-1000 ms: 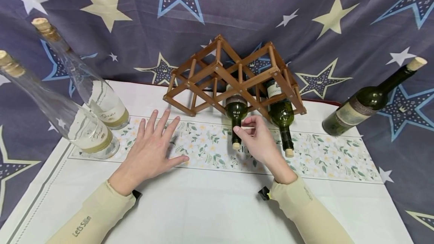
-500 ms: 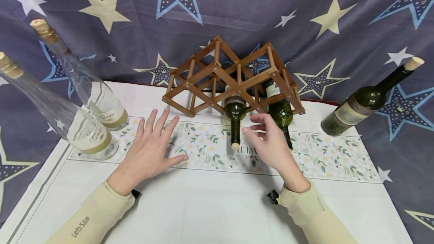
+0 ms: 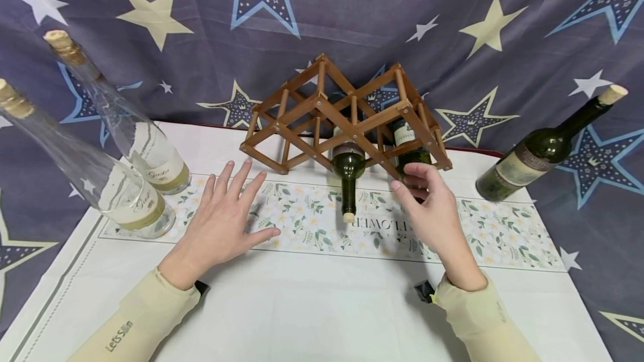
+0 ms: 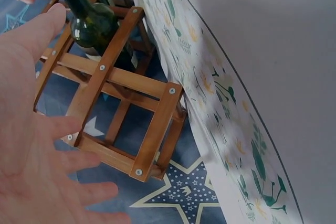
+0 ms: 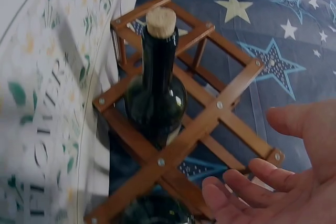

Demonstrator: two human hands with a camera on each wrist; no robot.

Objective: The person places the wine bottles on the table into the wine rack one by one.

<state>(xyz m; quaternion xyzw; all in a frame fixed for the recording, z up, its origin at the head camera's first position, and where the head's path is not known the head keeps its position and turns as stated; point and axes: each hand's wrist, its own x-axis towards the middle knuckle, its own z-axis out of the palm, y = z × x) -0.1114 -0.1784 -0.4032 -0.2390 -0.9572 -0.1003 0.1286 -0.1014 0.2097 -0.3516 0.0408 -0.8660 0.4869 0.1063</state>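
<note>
A wooden wine rack (image 3: pixel 336 115) holds two dark green wine bottles lying with their corked necks toward me. My right hand (image 3: pixel 435 219) hovers over the neck of the right-hand bottle (image 3: pixel 415 157), hiding most of it. Its fingers are loosely bent and hold nothing; in the right wrist view they spread beside the rack. The middle bottle (image 3: pixel 348 167) juts out of the rack, apart from either hand. My left hand (image 3: pixel 218 228) lies palm down with fingers spread over the floral runner (image 3: pixel 302 214), left of the rack; whether it touches the cloth cannot be told.
Two clear corked bottles, one nearer (image 3: pixel 136 200) and one behind it (image 3: pixel 161 161), stand at the left. A green corked bottle (image 3: pixel 523 166) stands upright at the far right. A star-patterned cloth (image 3: pixel 382 10) hangs close behind the rack.
My right hand has let go of the middle bottle's neck and moved right to the right-hand bottle's neck. The left hand and the bottles have stayed in place.
</note>
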